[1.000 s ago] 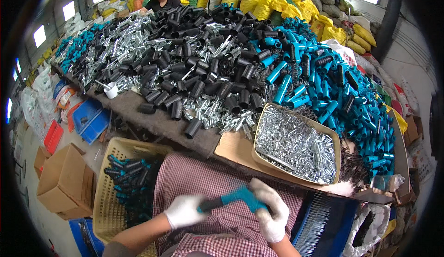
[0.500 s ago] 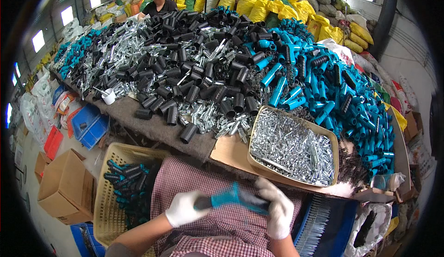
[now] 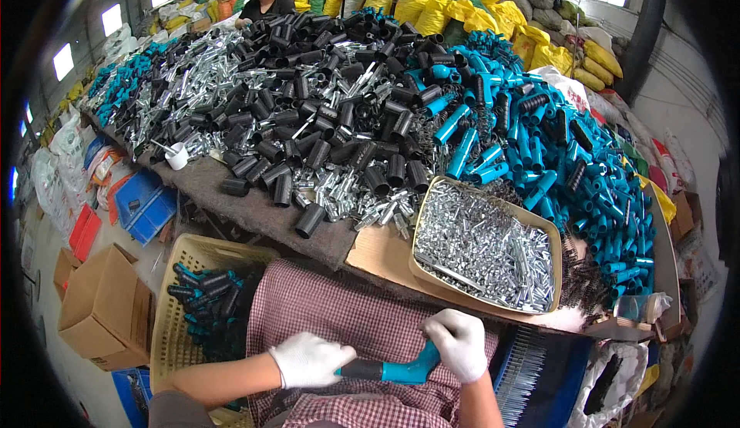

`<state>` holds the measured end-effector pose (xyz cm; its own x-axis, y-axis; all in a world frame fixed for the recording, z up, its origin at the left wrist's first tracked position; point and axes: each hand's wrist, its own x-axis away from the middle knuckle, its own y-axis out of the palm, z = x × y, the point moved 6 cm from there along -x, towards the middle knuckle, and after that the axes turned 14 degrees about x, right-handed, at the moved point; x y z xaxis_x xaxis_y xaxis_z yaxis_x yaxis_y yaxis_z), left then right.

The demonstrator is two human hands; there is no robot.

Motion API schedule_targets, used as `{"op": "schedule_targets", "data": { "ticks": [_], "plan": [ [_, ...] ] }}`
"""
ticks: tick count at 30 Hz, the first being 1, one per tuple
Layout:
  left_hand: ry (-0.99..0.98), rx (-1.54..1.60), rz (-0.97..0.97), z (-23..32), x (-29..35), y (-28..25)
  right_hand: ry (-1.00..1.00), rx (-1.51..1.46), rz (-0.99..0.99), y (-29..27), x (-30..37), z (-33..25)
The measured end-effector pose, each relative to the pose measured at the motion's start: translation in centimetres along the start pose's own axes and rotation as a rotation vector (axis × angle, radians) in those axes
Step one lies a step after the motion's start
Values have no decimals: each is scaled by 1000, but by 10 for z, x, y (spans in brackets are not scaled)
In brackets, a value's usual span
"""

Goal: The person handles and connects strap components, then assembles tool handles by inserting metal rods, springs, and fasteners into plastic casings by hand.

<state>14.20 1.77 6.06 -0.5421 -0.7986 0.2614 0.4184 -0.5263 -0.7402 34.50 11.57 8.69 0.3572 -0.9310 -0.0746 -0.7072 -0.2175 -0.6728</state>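
Note:
A teal-and-black angled tool handle [image 3: 405, 371] lies across my lap, held between both hands. My left hand [image 3: 310, 360], in a white glove, is closed around its black end. My right hand [image 3: 459, 343], gloved too, has its fingers wrapped over the bent teal end, and they hide that tip. Beyond my right hand, a shallow tray [image 3: 561, 274] of small silver metal pieces stands on the table edge. To my left, a yellow basket [image 3: 171, 320] contains several similar teal-and-black handles [image 3: 208, 297].
Heaped across the table are black tubes [image 3: 311, 220], silver metal parts [image 3: 339, 191] and teal handle bodies [image 3: 462, 153]. A white cup [image 3: 178, 158] stands near the left edge. Cardboard boxes [image 3: 104, 305] sit on the floor; a rack of long metal pins [image 3: 524, 374] is by my right side. Another person [image 3: 266, 3] is behind the pile.
The handle has turned round: its black part now points to my left hand, its teal bend to my right. My right hand has closed on the teal end.

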Motion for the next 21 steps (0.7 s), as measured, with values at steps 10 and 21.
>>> {"op": "schedule_targets", "data": {
  "ticks": [10,21],
  "plan": [
    [232,-146,672,-18,-71,-158,284,-801,-760,105,31,1],
    [-310,-168,713,-108,-114,-209,183,-980,-422,60,30,-27]
  ]
}}
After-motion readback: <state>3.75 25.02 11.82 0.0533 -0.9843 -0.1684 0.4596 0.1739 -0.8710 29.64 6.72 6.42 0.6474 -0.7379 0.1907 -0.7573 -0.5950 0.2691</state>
